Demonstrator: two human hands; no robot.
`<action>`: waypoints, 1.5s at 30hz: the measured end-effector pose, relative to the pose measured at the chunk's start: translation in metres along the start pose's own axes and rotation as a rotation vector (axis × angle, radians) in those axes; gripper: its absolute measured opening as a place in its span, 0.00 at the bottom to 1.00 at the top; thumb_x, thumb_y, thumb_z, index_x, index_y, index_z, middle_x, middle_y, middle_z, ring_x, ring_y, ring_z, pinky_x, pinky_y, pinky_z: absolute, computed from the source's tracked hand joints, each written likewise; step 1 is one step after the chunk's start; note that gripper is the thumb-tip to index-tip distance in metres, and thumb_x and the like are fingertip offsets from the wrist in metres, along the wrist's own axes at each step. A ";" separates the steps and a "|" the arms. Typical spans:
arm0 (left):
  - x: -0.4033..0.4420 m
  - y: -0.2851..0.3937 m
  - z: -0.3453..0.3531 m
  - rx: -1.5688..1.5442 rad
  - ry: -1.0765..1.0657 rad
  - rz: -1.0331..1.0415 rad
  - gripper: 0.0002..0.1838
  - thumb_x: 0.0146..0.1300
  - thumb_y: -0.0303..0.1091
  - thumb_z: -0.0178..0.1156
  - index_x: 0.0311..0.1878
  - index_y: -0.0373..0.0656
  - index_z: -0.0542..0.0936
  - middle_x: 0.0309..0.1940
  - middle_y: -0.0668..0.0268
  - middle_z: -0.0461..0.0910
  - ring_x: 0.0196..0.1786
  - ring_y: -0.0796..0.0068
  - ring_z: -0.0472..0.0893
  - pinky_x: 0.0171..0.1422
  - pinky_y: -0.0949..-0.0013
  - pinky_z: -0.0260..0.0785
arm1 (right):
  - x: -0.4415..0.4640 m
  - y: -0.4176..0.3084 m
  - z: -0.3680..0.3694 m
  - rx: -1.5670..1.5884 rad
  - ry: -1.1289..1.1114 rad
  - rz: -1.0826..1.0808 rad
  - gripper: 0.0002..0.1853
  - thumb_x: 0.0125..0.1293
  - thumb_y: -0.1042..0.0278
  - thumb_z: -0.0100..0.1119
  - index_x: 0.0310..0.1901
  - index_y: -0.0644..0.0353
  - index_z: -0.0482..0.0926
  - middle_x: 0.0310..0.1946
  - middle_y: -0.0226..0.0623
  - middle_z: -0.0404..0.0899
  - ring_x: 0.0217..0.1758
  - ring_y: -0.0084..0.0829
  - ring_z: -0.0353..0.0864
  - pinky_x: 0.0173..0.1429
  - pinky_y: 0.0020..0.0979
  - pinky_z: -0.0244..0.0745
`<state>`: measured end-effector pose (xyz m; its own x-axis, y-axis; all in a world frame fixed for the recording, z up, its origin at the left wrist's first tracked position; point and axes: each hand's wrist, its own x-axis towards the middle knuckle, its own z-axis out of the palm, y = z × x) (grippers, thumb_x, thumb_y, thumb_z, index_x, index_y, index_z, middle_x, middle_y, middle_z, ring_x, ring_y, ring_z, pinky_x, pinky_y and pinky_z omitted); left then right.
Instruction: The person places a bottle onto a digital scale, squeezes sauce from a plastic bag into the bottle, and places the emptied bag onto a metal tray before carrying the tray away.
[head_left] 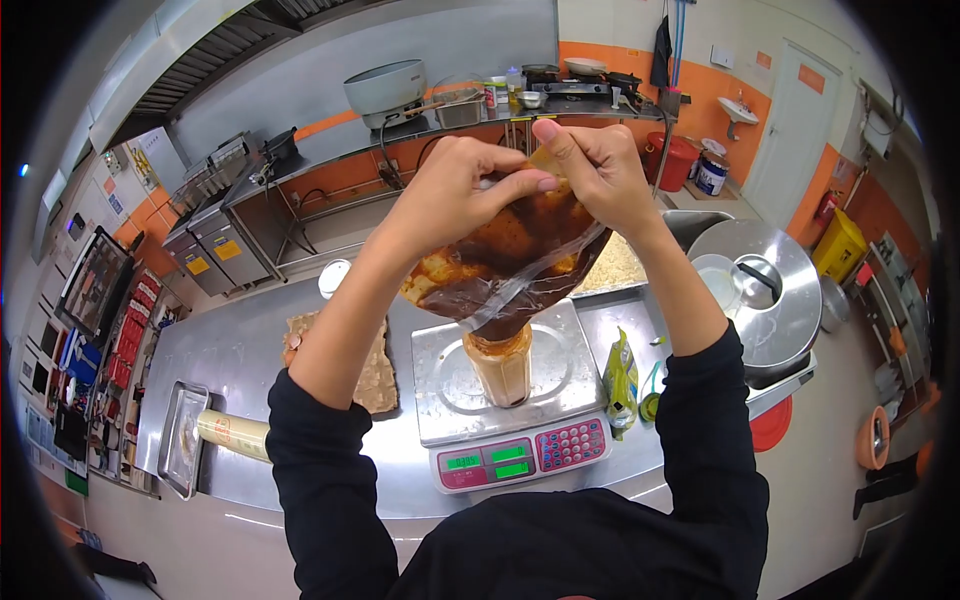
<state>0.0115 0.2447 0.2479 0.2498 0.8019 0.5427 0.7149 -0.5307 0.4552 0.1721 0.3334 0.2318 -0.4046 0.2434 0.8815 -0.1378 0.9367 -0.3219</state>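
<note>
Both hands hold up a clear plastic bag (pixel 510 262) smeared with dark brown sauce. My left hand (pixel 465 185) pinches the bag's upper left part between thumb and fingers. At the upper right, my right hand (pixel 595 170) is closed on the gathered plastic. The bag's lower tip hangs at the mouth of a clear jar (pixel 500 368); whether it reaches inside I cannot tell. Brown sauce coats the jar's rim, and paler brown contents show through its wall. The jar stands upright on the metal plate of a digital scale (pixel 440 385), whose green displays are lit.
Left of the scale lies a brown, rough-topped slab (pixel 378 375), partly behind my left arm. A roll of film (pixel 232 434) rests on a metal tray (pixel 180 470). A green packet (pixel 620 385) lies right of the scale. Beyond my right arm is a large round metal lid (pixel 755 325).
</note>
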 end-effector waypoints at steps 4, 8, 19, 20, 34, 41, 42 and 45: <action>-0.024 -0.001 -0.001 0.059 0.084 -0.049 0.14 0.57 0.41 0.63 0.33 0.37 0.83 0.17 0.55 0.76 0.18 0.70 0.71 0.26 0.71 0.63 | 0.001 0.008 0.004 -0.009 0.094 -0.028 0.18 0.66 0.61 0.55 0.23 0.66 0.80 0.07 0.31 0.61 0.13 0.16 0.54 0.17 0.26 0.51; -0.060 -0.018 0.003 0.100 0.148 -0.003 0.10 0.58 0.34 0.63 0.33 0.35 0.82 0.18 0.62 0.75 0.19 0.77 0.65 0.26 0.73 0.59 | 0.003 0.016 -0.003 -0.011 0.139 0.034 0.21 0.66 0.59 0.55 0.20 0.67 0.76 0.08 0.31 0.55 0.15 0.15 0.51 0.17 0.25 0.49; -0.138 -0.040 0.022 0.308 0.319 -0.056 0.06 0.59 0.28 0.60 0.28 0.36 0.80 0.18 0.63 0.76 0.19 0.71 0.73 0.25 0.72 0.62 | 0.001 0.026 -0.013 -0.093 0.263 0.011 0.25 0.68 0.57 0.53 0.17 0.68 0.71 0.08 0.30 0.54 0.15 0.16 0.49 0.17 0.27 0.46; -0.144 -0.044 0.024 0.344 0.329 -0.051 0.07 0.59 0.28 0.60 0.27 0.36 0.80 0.17 0.63 0.75 0.18 0.71 0.72 0.24 0.72 0.61 | -0.001 0.025 -0.012 -0.119 0.260 -0.013 0.25 0.68 0.57 0.53 0.17 0.68 0.71 0.08 0.30 0.54 0.15 0.16 0.49 0.17 0.27 0.46; -0.008 -0.003 -0.001 0.032 0.122 0.249 0.17 0.56 0.43 0.64 0.37 0.37 0.82 0.25 0.60 0.80 0.27 0.72 0.77 0.36 0.73 0.69 | 0.002 -0.001 -0.009 -0.166 0.066 -0.139 0.21 0.68 0.58 0.51 0.22 0.65 0.76 0.10 0.40 0.60 0.13 0.32 0.55 0.19 0.30 0.55; 0.003 0.000 0.009 0.075 -0.022 0.068 0.11 0.59 0.36 0.63 0.37 0.39 0.84 0.18 0.64 0.78 0.21 0.84 0.70 0.28 0.77 0.63 | -0.001 0.002 -0.011 -0.264 0.171 -0.130 0.19 0.68 0.61 0.52 0.23 0.66 0.77 0.11 0.44 0.64 0.12 0.34 0.60 0.19 0.31 0.58; -0.005 0.000 0.008 0.120 -0.020 0.048 0.10 0.59 0.36 0.62 0.37 0.39 0.84 0.17 0.64 0.77 0.20 0.85 0.68 0.26 0.77 0.62 | -0.003 0.003 -0.010 -0.292 0.179 -0.116 0.18 0.67 0.62 0.53 0.23 0.66 0.77 0.11 0.44 0.65 0.11 0.35 0.61 0.19 0.32 0.58; -0.022 -0.006 0.011 0.093 0.054 -0.001 0.10 0.57 0.37 0.64 0.36 0.41 0.84 0.16 0.64 0.76 0.17 0.83 0.67 0.23 0.76 0.59 | -0.002 0.003 -0.005 -0.305 0.216 -0.185 0.18 0.67 0.63 0.53 0.21 0.66 0.75 0.10 0.43 0.62 0.11 0.35 0.57 0.19 0.31 0.56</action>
<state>0.0090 0.2329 0.2254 0.2151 0.7852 0.5807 0.7732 -0.5002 0.3899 0.1768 0.3369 0.2312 -0.1950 0.0806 0.9775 0.0970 0.9933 -0.0625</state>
